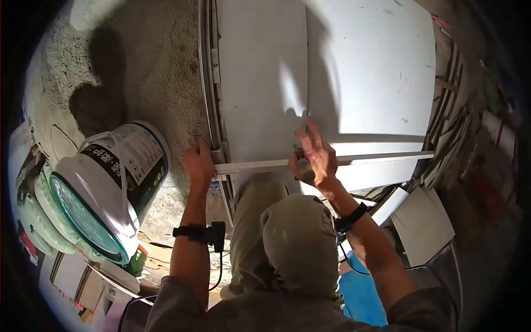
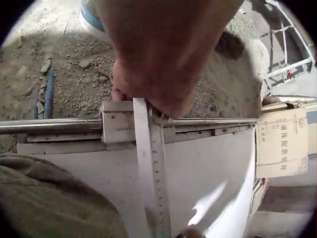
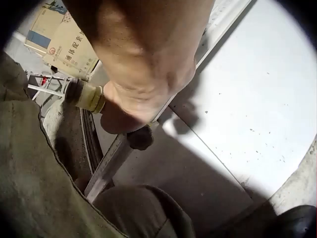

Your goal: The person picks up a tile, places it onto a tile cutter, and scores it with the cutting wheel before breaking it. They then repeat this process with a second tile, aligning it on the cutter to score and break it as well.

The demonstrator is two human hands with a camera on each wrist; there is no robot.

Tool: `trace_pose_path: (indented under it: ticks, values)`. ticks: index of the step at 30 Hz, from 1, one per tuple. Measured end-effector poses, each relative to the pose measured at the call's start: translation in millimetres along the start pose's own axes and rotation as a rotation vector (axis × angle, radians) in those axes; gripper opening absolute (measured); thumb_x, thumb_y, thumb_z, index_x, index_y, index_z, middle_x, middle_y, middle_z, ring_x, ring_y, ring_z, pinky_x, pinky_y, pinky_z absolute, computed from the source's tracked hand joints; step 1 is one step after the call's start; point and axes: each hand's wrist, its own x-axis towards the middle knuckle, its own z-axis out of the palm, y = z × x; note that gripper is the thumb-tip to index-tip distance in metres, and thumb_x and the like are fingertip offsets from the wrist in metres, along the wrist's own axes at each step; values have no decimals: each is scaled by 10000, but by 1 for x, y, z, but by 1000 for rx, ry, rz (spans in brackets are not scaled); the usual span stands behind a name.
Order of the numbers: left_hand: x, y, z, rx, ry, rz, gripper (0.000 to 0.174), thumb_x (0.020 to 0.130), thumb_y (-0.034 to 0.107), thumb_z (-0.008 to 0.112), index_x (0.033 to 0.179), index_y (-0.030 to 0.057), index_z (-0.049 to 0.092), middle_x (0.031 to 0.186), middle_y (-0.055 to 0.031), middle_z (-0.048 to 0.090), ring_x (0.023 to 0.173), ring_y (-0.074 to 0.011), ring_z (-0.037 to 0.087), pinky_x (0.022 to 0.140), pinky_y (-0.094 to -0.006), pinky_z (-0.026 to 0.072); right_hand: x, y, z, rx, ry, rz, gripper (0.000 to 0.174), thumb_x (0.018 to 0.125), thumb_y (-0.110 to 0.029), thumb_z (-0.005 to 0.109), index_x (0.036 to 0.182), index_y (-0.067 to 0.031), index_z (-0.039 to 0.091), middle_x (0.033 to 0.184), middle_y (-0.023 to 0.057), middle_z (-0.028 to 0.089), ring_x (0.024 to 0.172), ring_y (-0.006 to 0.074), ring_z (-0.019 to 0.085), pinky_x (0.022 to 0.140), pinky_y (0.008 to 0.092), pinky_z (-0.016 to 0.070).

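Note:
A long straightedge (image 1: 254, 166) with printed numbers lies across a large white tile (image 1: 376, 72). My left hand (image 1: 198, 164) grips its left end at the tile's edge; in the left wrist view, the fingertips are hidden behind the hand beside a pale end block (image 2: 118, 121). Farther right along the straightedge, my right hand (image 1: 318, 157) holds a short yellowish cylinder (image 3: 90, 95) with a dark end, thumb against it. The index and middle fingers reach forward over the tile. Below that hand, a dark rounded knob (image 3: 141, 137) sits at the straightedge.
A metal rail (image 1: 206, 83) runs along the tile's left side. A white bucket (image 1: 99, 182) lies tilted on the rough floor at left. Thin strips (image 1: 451, 133) and a pale offcut (image 1: 423, 221) lie at right. A carton (image 2: 282, 144) stands beyond the far edge.

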Motion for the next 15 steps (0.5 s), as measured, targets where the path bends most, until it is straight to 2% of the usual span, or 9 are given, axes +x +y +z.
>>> trace_pose_path:
  ticks: [1, 3, 8, 10, 11, 13, 15]
  values:
    - [-5, 0, -1, 4, 27, 10, 442, 965, 350, 576, 934, -52, 757, 815, -298, 697, 807, -412, 718, 792, -500, 516, -4, 2, 2, -10, -25, 16, 560, 705, -176, 739, 1252, -110, 633, 1455, 182, 542, 927, 389, 720, 749, 438, 624]
    - [-2, 0, -5, 44, 3, -1, 451, 961, 356, 572, 928, -57, 752, 819, -303, 695, 815, -423, 715, 791, -507, 513, 2, -5, -1, -9, -7, 10, 574, 706, -190, 754, 1258, -113, 618, 1452, 167, 534, 984, 388, 711, 760, 443, 621]
    - [0, -14, 1, 34, -44, -48, 468, 951, 365, 565, 915, -66, 744, 806, -315, 685, 803, -452, 706, 788, -511, 511, -5, -4, -3, 5, -11, 20, 585, 708, -177, 754, 1273, -117, 612, 1459, 170, 518, 973, 373, 715, 767, 437, 622]
    - [4, -13, 3, -1, -28, -26, 469, 951, 354, 558, 897, -80, 728, 784, -315, 676, 745, -428, 688, 767, -508, 501, -1, -7, -8, -17, -139, 80, 597, 717, -264, 768, 1278, -156, 593, 1482, 153, 469, 1086, 346, 685, 834, 415, 636]
    - [7, -12, 3, -4, -23, -25, 469, 951, 354, 558, 897, -80, 728, 784, -315, 676, 745, -428, 688, 767, -508, 501, 3, -4, -5, -18, -136, 75, 597, 717, -264, 768, 1278, -156, 593, 1482, 153, 469, 1086, 346, 685, 834, 415, 636]
    - [0, -18, 5, -76, 14, 45, 465, 956, 341, 555, 857, -88, 706, 703, -279, 640, 639, -358, 612, 720, -505, 475, -4, 3, 4, -16, -77, 56, 582, 730, -165, 745, 1293, -120, 604, 1491, 166, 511, 942, 382, 720, 742, 431, 625]
    - [-8, -17, 0, -35, -42, 6, 464, 960, 335, 554, 830, -91, 683, 671, -261, 607, 617, -329, 566, 702, -506, 459, -19, 12, 12, -57, -72, 31, 579, 731, -169, 740, 1292, -128, 605, 1517, 164, 494, 945, 380, 722, 739, 436, 627]
